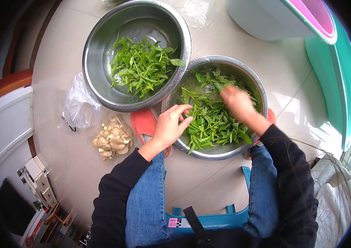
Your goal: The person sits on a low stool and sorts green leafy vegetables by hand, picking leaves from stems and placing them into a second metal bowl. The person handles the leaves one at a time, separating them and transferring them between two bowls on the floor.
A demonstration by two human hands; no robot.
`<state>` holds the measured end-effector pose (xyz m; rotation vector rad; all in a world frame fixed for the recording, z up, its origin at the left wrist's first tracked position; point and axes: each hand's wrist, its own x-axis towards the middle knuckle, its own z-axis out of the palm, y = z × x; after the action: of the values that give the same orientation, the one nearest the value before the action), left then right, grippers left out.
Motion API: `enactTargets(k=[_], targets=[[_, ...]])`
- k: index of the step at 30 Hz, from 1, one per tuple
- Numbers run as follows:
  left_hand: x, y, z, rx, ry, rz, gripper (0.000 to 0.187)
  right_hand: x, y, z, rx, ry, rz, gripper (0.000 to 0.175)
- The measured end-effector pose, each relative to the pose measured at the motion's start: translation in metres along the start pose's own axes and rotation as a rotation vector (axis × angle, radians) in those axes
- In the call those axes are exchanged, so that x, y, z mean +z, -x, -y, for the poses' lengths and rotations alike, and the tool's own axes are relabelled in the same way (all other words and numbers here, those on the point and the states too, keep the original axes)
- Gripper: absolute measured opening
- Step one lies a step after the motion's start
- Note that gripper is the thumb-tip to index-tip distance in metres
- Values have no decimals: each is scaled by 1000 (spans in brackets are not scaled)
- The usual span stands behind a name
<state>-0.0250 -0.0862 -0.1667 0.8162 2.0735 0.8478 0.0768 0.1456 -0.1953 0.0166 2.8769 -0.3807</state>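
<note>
My left hand (173,124) hovers over the left rim of the nearer steel basin (215,156), thumb and fingers apart, with nothing in it. Inside that basin lie leafy green stems (212,124) in water. My right hand (237,100), blurred, reaches into the basin's right side. Its fingers are curled round some of the greens (220,83), which poke out at the fingertips. A second, larger steel basin (96,77) stands farther off to the left, its edge overlapping the nearer one. More leafy greens (141,66) sit in its water.
Left of my foot are a clear plastic tray of oyster mushrooms (113,139) and a crumpled plastic bag (81,102). A white-and-pink tub (265,21) and a green plastic basin (327,86) stand at right. Between my legs shows a blue plastic stool (219,221).
</note>
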Motion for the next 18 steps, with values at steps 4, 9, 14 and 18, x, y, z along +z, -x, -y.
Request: enactTargets(k=[4,9,14,18], targets=[[9,0,-12,51,12,-105,69,2,29,35,-37,-129,-164,14],[25,0,-21,226,-1,27,66,-11,43,67,-285,-197,-296,20],[21,-3,-14,246,-4,-48,29,-23,30,67,-202,-551,-298,33],[8,-7,-11,131,224,-220,15,-9,16,35,29,-541,-297,19]])
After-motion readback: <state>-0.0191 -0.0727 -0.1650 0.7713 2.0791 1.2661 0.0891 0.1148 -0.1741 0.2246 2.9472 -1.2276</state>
